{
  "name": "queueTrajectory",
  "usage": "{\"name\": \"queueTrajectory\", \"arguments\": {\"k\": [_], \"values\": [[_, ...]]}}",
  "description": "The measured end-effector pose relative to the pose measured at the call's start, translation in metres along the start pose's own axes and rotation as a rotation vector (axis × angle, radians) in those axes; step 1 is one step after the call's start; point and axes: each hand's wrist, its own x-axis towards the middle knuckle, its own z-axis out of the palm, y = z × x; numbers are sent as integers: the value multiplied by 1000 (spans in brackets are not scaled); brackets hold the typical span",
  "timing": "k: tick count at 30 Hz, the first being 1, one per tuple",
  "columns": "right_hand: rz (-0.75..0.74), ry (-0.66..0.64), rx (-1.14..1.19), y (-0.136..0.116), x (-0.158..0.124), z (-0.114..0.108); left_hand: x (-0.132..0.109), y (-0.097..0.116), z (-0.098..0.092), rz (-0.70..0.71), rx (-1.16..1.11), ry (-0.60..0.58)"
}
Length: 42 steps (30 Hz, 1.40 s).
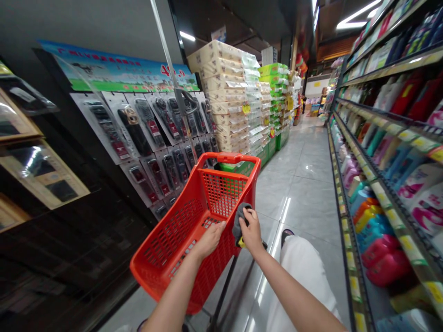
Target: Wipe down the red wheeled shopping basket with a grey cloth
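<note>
A red plastic shopping cart (166, 240) with lattice walls and no goods showing in it stands in front of me. My left hand (211, 240) is closed at the top rim of its near side, the fingertips partly hidden. Just outside that rim, my right hand (252, 230) grips a dark grey cloth (238, 226), thumb and fingers pinching its upper part. A small yellow and black piece shows below the cloth; I cannot make out what it is. The cart's handle (230, 159) is at the far end, touched by neither hand.
Packaged belts (166, 124) hang on a rack at left, beside dark shelving with boxed goods (44, 170). Behind the cart rise stacks of tissue packs (224, 97). Shelves of bottles (384, 249) line the right side. A grey tiled aisle (304, 161) runs between.
</note>
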Motion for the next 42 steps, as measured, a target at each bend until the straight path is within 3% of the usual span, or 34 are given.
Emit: {"name": "queueTrajectory", "arguments": {"k": [3,7,9,14,16,23,25,29,31,36,38,42], "values": [[9,10,6,-7,1,0,-3,-2,0,-4,15,14],[105,128,-31,-15,40,4,-7,1,2,-7,35,17],[113,170,-51,-16,46,6,-8,2,3,1,24,12],[6,15,-119,-15,-1,9,-8,-1,6,-23,16,64],[-20,-29,-126,-13,-7,7,-8,-1,8,-31,25,84],[104,162,-78,-12,61,-7,-5,9,25,-53,33,118],[64,133,-65,-15,56,-11,-3,9,31,-42,-17,126],[-142,-45,-162,-21,35,-25,0,6,46,-43,-30,194],[-169,-72,-288,-25,47,-33,-1,8,54,-68,5,220],[-92,7,-567,-32,111,-43,-3,16,76,-72,-63,281],[-94,-13,-616,-34,116,-43,-2,18,84,-97,-56,318],[-208,-144,-687,-35,99,-41,-4,21,95,-175,8,371]]}}
